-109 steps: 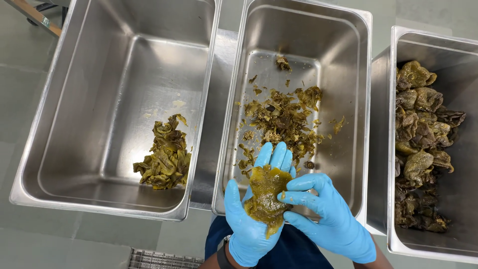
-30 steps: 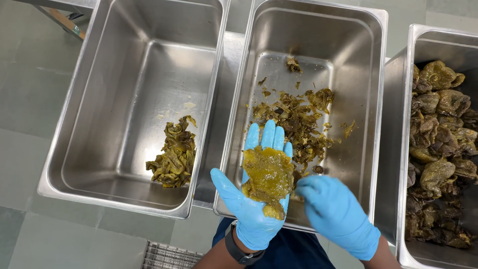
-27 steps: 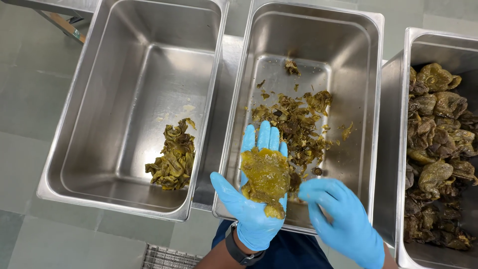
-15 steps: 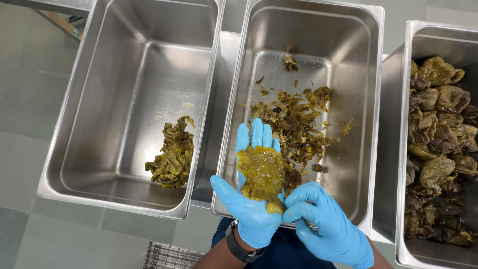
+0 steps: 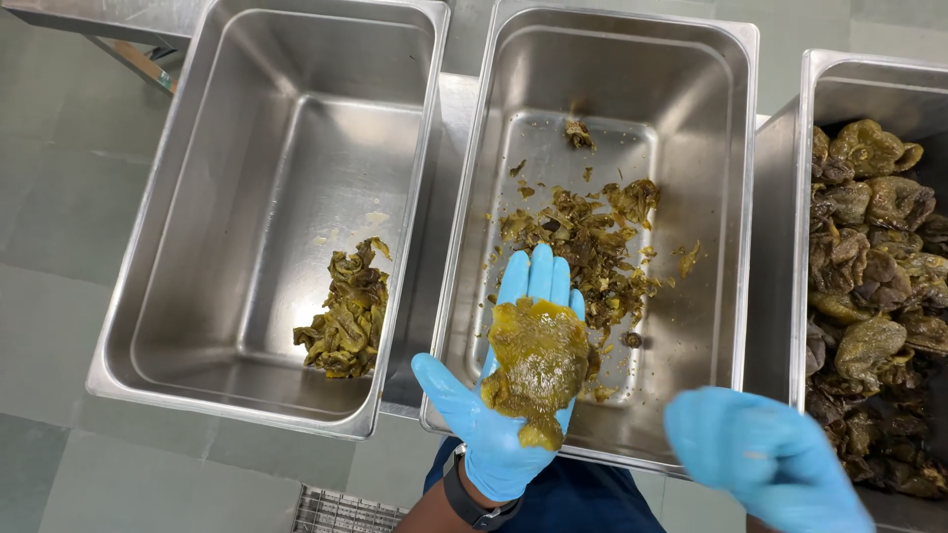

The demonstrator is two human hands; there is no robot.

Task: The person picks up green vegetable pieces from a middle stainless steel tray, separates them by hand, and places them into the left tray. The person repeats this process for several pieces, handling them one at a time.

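My left hand [image 5: 494,434], in a blue glove, lies palm up over the near edge of the middle steel pan [image 5: 726,296]. A flattened, wet olive-green roasted pepper [image 5: 535,367] rests spread on its palm and fingers. My right hand [image 5: 765,462], also gloved in blue, is blurred at the lower right, away from the pepper, with nothing seen in it. Its fingers are not clearly visible.
The middle pan holds scattered skins and seeds [image 5: 592,242]. The left steel pan [image 5: 197,257] has a small pile of peeled peppers [image 5: 346,311]. The right steel pan [image 5: 790,197] is full of whole roasted peppers [image 5: 874,266]. Grey floor tiles lie below.
My right hand has pulled off the pepper and swung out to the right, toward the right pan. My left hand still carries the flattened pepper on its open palm.
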